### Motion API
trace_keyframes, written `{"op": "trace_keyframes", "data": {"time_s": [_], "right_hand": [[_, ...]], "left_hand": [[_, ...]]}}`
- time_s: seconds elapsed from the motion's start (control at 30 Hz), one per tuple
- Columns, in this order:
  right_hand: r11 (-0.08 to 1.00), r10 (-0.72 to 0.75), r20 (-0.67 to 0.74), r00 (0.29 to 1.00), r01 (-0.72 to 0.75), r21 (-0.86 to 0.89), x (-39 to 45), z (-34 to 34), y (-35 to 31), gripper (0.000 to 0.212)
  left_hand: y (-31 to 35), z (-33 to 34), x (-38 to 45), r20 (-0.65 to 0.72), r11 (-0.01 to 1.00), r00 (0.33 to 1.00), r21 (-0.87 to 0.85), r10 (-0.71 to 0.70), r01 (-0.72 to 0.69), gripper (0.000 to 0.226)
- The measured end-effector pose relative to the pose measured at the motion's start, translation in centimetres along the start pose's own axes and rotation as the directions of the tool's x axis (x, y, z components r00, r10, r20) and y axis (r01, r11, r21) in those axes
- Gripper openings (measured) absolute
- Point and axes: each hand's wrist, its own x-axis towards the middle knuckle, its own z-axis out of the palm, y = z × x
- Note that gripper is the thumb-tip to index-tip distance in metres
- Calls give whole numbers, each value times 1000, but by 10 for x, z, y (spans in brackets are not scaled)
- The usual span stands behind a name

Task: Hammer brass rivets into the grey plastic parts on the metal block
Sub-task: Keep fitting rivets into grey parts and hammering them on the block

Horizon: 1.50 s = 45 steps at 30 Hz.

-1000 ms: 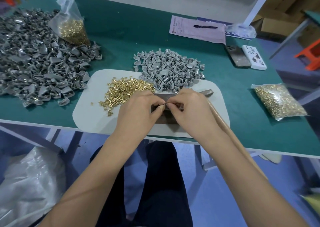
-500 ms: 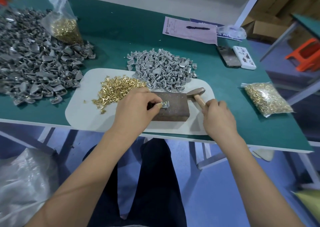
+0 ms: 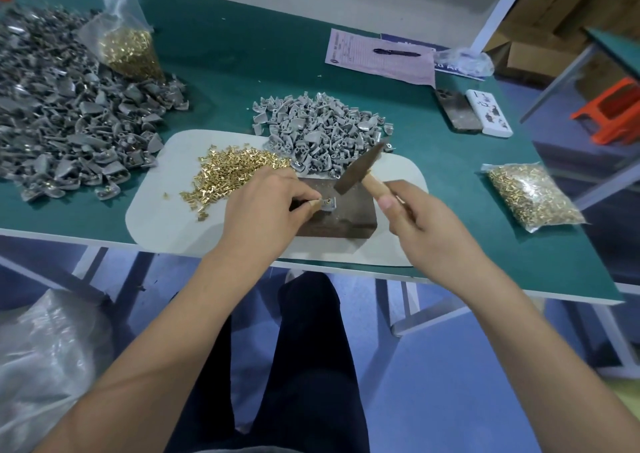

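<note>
Currently: grey plastic part (image 3: pixel 328 204) on metal block (image 3: pixel 341 215), brass rivet seated; small, light, stiff, skids easily. Left hand (image 3: pixel 266 206) pinches part at 9 o'clock edge. Right hand (image 3: pixel 417 215) grips hammer (image 3: pixel 360 168) handle, head raised at 1 o'clock. Keep fingertips clear.

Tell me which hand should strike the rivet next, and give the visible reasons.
Right. The right hand already grips the hammer, raised above the metal block. The left hand is occupied pinching the grey part in place on the block, so it should likely just hold steady.
</note>
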Motion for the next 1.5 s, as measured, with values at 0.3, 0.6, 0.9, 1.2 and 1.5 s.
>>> {"op": "trace_keyframes", "data": {"time_s": [0.3,0.6,0.9,1.2,1.5], "right_hand": [[960,-86,-179,980,33,-278,-6,7,-15,34],[935,-48,-125,991,0,-353,-4,8,-20,41],[927,-45,-192,980,-30,-375,-15,17,-23,37],[952,42,-215,976,-104,-287,-15,14,-27,41],[925,165,-347,923,-267,-270,-10,14,-6,38]], "left_hand": [[0,-2,2,8,1000,1000,-3,-9,9,10],[0,-4,3,18,1000,1000,18,-7,7,10],[1,-5,3,24,1000,1000,24,1,-2,8],[0,-5,5,24,999,1000,47,-3,1,10],[0,-5,4,34,999,999,27,-19,18,10]]}}
